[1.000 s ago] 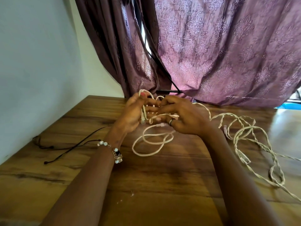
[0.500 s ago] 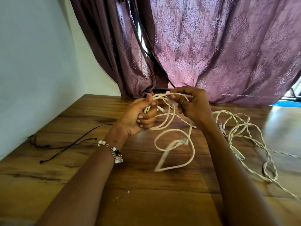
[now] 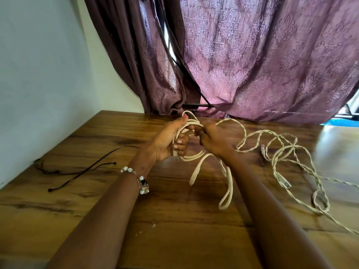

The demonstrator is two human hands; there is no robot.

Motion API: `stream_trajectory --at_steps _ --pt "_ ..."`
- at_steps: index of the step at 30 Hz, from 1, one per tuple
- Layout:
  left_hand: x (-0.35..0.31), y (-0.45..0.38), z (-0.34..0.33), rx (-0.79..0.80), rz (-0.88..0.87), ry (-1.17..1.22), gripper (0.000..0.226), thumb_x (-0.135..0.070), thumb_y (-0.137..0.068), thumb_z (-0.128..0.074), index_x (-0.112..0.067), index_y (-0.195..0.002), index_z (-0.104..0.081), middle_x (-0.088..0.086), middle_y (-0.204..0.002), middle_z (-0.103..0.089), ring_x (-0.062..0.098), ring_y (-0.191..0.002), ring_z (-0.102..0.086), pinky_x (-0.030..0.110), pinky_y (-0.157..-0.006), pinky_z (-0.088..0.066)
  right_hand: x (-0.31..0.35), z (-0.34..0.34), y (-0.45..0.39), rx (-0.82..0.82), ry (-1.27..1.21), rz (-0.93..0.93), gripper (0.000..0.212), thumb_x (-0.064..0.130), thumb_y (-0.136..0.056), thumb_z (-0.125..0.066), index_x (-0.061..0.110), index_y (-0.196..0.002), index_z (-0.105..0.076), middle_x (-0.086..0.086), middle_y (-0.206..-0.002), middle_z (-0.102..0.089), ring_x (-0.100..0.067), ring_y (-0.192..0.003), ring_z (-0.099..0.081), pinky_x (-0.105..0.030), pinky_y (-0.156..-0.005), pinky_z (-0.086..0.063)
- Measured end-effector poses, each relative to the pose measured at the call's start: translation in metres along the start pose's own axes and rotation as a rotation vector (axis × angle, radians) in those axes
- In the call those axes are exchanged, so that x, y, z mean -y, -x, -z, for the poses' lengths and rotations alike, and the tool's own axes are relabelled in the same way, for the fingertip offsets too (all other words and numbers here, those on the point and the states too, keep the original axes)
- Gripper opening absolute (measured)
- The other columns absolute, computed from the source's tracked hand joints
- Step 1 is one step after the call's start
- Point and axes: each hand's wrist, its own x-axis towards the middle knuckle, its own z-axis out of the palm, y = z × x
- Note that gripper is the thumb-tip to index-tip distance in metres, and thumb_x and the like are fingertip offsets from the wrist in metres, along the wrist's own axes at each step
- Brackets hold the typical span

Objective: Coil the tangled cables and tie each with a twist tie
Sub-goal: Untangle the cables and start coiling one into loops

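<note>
Cream-coloured braided cable (image 3: pixel 196 155) sits gathered in several loops inside the left hand (image 3: pixel 168 140), whose fingers (image 3: pixel 179 141) curl round the bundle, apparently to stop the turns springing apart. Close beside it, the right hand (image 3: pixel 212 139) pinches the next strand at the top of the coil, seemingly feeding a fresh loop across. Two long loops hang down to the brown wooden desk (image 3: pixel 97 144), and the uncoiled, twisted remainder (image 3: pixel 287 162) trails off to the right. Thin dark ties (image 3: pixel 85 169) lie well apart on the left, probably kept within reach for binding.
</note>
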Motion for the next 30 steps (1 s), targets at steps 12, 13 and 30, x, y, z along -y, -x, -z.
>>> stream_trajectory --at_steps 12,13,30 --pt "-0.001 0.003 0.011 0.077 0.161 -0.211 0.052 -0.054 -0.091 -0.039 -0.017 -0.055 -0.032 -0.007 -0.043 -0.020 0.003 -0.032 -0.014 0.012 -0.039 -0.009 -0.014 0.027 0.000 -0.131 -0.537 -0.283 0.018 -0.013 -0.082 -0.061 0.004 -0.084 -0.065 -0.007 -0.063 -0.070 -0.005 -0.028 -0.034 -0.012 -0.032 -0.023" --pt "0.000 0.003 0.008 0.089 0.147 -0.240 0.050 -0.049 -0.094 -0.039 -0.017 -0.055 -0.032 -0.007 -0.044 -0.021 0.003 -0.033 -0.015 0.013 -0.039 -0.008 -0.012 0.030 0.002 -0.159 -0.553 -0.290 0.018 -0.015 -0.080 -0.062 0.002 -0.084 -0.065 -0.008 -0.067 -0.071 -0.003 -0.029 -0.037 -0.013 -0.031 -0.024" --pt "-0.012 0.001 0.037 0.402 -0.102 0.408 0.033 -0.040 -0.089 -0.054 -0.018 -0.065 -0.051 -0.008 -0.040 -0.024 0.005 -0.027 -0.020 0.016 -0.030 -0.022 -0.012 0.017 -0.002 -0.277 0.020 -0.148 0.026 0.021 -0.069 -0.083 0.016 -0.091 -0.069 0.004 -0.069 -0.066 -0.012 -0.057 -0.059 -0.011 -0.053 -0.042"
